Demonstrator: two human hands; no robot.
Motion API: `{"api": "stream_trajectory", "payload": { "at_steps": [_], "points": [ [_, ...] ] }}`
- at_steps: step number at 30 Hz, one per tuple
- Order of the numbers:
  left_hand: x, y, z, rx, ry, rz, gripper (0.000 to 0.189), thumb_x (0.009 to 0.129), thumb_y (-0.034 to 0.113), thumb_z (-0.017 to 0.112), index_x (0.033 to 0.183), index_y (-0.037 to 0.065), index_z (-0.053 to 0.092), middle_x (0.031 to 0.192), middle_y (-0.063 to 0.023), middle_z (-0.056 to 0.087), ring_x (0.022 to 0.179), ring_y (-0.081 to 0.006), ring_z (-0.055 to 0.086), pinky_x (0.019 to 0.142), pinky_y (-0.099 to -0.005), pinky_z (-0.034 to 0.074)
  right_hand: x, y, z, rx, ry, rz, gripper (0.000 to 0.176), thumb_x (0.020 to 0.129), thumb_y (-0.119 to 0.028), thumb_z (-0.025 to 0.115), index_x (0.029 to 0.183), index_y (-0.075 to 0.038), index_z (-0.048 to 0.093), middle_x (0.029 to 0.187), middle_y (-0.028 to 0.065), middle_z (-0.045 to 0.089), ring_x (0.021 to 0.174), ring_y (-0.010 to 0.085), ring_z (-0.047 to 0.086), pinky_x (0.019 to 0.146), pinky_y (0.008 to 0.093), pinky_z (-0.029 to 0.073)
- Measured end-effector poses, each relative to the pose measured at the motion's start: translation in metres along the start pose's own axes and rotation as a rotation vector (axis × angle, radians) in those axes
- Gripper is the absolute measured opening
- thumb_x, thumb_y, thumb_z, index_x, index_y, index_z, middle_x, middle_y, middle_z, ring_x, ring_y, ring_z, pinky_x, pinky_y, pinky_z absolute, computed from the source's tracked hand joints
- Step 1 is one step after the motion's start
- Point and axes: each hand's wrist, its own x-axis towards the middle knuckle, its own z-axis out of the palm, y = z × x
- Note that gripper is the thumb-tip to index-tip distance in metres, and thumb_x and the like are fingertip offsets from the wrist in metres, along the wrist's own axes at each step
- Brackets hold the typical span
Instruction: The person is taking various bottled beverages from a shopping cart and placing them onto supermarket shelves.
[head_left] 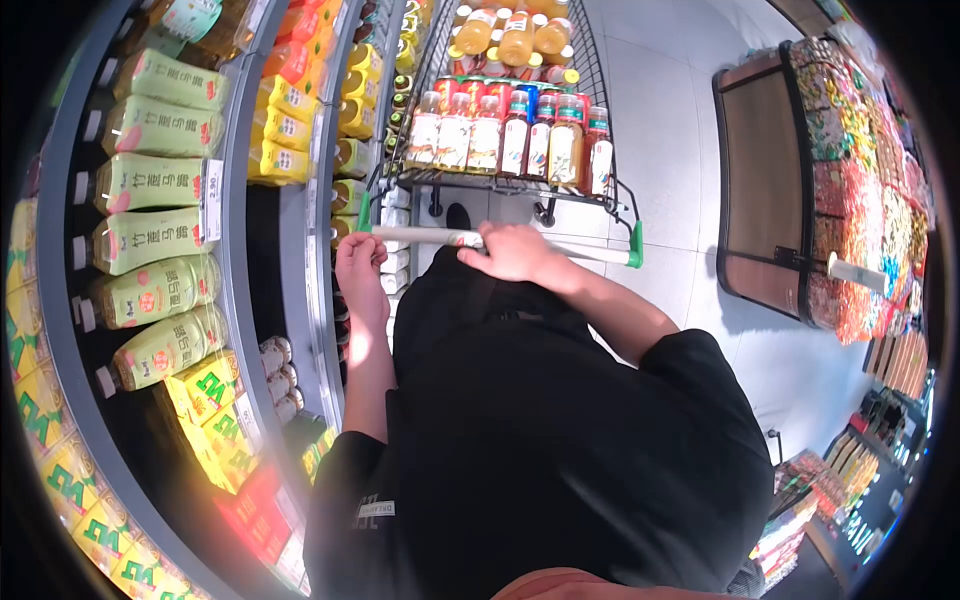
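Note:
A shopping cart (612, 150) loaded with drinks stands in front of me, its pale handle (590, 250) ending in green corner pieces. My right hand (515, 254) lies over the middle of that handle, fingers curled round it and thumb on the near side. Beside the handle's left end, my left hand (362, 268) is raised with its fingers curled in, and no object shows in it. Upright bottles with white labels (453, 140) fill the near part of the cart. Orange-coloured bottles (515, 38) lie farther forward.
Close on my left runs a drinks shelf (232, 150) with green-labelled bottles (160, 181), yellow packs (280, 130) and a price tag (213, 200). Across the tiled floor (655, 130) on the right stands a display bin (765, 185) heaped with colourful wrapped goods (860, 230).

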Motion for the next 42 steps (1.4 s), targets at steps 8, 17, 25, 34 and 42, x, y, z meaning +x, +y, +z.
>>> {"api": "stream_trajectory", "payload": {
  "at_steps": [8, 17, 25, 34, 42],
  "points": [
    [0.004, 0.007, 0.012, 0.065, -0.076, -0.005, 0.005, 0.101, 0.004, 0.058, 0.105, 0.004, 0.061, 0.096, -0.0049, 0.066, 0.083, -0.0106, 0.06, 0.077, -0.0255, 0.05, -0.024, 0.044, -0.033, 0.701, 0.097, -0.06, 0.039, 0.096, -0.04, 0.065, 0.112, -0.005, 0.074, 0.117, 0.0198, 0.072, 0.108, 0.0382, 0.069, 0.094, 0.0435, 0.054],
    [-0.023, 0.01, 0.001, 0.131, -0.072, -0.051, 0.007, 0.102, 0.004, 0.057, 0.107, 0.004, 0.061, 0.097, -0.0056, 0.066, 0.083, -0.0115, 0.06, 0.079, -0.0262, 0.051, 0.064, 0.18, -0.034, 0.182, 0.563, 0.603, 0.055, 0.09, -0.043, 0.072, 0.125, -0.002, 0.063, 0.116, 0.0264, 0.071, 0.112, 0.0407, 0.069, 0.096, 0.0488, 0.055],
    [-0.062, -0.019, -0.015, 0.224, -0.135, -0.101, 0.012, 0.102, 0.008, 0.059, 0.112, 0.005, 0.064, 0.103, -0.0056, 0.068, 0.09, -0.012, 0.063, 0.084, -0.0279, 0.051, 0.054, 0.158, -0.04, 0.223, 0.482, 0.46, 0.053, 0.085, -0.045, 0.078, 0.118, -0.004, 0.07, 0.116, 0.0203, 0.073, 0.11, 0.0366, 0.07, 0.093, 0.0472, 0.055],
    [-0.08, 0.008, 0.059, 0.689, -0.562, 0.098, 0.068, 0.088, 0.021, 0.081, 0.146, 0.006, 0.05, 0.132, -0.0105, 0.065, 0.111, -0.0263, 0.066, 0.098, -0.0386, 0.053, -0.06, 0.001, -0.101, 0.342, 0.431, -0.38, 0.052, 0.086, -0.019, 0.082, 0.131, -0.002, 0.062, 0.107, 0.011, 0.067, 0.085, 0.0216, 0.064, 0.076, 0.0333, 0.053],
    [-0.087, 0.06, 0.084, 0.931, -0.468, 0.213, 0.072, 0.075, 0.029, 0.092, 0.134, 0.004, 0.059, 0.116, -0.0139, 0.074, 0.109, -0.0232, 0.072, 0.094, -0.0386, 0.056, -0.062, -0.045, -0.087, 0.707, 0.315, -0.535, 0.059, 0.085, -0.018, 0.085, 0.137, -0.007, 0.059, 0.116, 0.0036, 0.065, 0.088, 0.0086, 0.06, 0.071, 0.0277, 0.053]
  ]
}}
